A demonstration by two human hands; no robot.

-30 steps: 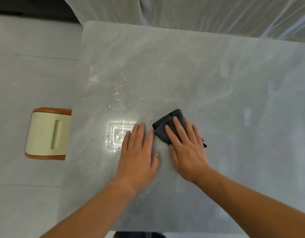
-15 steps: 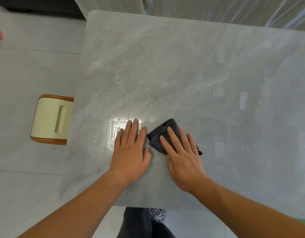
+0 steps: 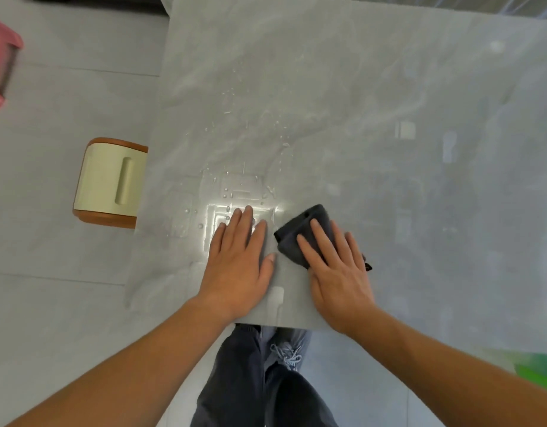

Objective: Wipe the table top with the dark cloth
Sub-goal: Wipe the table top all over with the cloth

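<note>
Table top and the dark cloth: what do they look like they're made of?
Table top: looks like polished grey stone or a stone-look slab, with pale veining, a bright glare patch and beaded water drops. Cloth: soft, matte dark fabric, folded and creased under the right hand; possibly microfibre, which can't be confirmed.
</note>
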